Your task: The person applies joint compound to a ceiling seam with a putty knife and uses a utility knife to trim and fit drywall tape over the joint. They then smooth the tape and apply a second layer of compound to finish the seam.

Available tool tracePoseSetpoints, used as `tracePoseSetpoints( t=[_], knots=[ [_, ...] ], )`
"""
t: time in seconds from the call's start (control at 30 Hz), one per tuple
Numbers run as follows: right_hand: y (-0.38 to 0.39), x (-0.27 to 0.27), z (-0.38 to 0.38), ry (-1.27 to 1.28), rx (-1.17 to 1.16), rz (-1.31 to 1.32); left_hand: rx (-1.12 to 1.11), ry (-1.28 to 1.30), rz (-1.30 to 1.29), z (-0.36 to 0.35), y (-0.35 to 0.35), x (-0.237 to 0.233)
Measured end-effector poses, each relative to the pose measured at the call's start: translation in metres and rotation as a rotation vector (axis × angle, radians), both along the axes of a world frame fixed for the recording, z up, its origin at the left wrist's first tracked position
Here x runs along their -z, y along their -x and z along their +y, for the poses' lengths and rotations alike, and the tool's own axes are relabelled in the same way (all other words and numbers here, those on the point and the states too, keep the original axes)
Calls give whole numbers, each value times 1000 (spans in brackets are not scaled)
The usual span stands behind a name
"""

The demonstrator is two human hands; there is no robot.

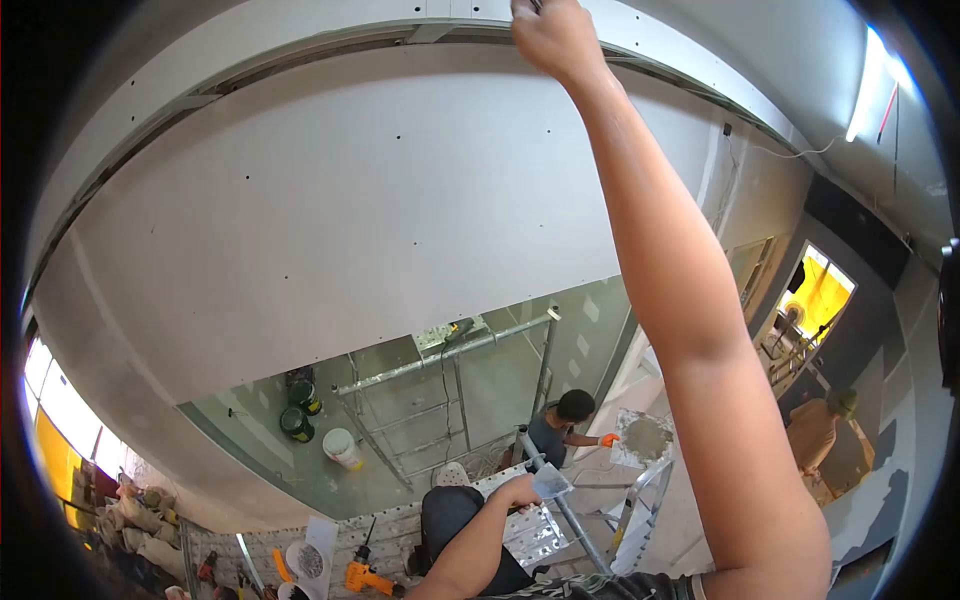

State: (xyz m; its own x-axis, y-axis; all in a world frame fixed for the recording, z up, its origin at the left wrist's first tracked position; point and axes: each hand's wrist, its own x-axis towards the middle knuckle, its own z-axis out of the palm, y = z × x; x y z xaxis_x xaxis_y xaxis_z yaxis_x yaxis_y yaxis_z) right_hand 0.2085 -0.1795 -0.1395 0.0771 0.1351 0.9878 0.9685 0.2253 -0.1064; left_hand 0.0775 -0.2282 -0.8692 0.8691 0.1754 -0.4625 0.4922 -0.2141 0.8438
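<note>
High at the top edge, my right hand (555,38) is closed around a small dark object, partly cut off by the frame, beside the ceiling's curved edge. My right arm stretches up across the white board (400,200), which has several dark screw spots. Low in the middle, my left hand (520,491) is closed on a flat, pale square plate (551,482), near the metal scaffold rail (565,515). My dark-clothed knee is just left of it.
An orange drill (368,577) and other tools lie on the perforated platform (540,537). Below are a co-worker (552,432) with an orange glove, a ladder (640,505), a white bucket (342,448) and scaffold frames. Another person (815,430) stands at right.
</note>
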Motion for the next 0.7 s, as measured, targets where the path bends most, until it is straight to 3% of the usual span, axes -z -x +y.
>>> tracePoseSetpoints(
  t=[0.1, 0.17, 0.7],
  knots=[
    [-11, -18, 24, -70, -33, -97, 23, 18, 12, 5, -2, 3],
    [-11, -19, 29, 13, -4, -120, 30, 32, 26, 5, -2, 2],
    [28, -12, 13, 188, 104, 8, 30, 15, 66, 4, 4, -25]
  ],
)
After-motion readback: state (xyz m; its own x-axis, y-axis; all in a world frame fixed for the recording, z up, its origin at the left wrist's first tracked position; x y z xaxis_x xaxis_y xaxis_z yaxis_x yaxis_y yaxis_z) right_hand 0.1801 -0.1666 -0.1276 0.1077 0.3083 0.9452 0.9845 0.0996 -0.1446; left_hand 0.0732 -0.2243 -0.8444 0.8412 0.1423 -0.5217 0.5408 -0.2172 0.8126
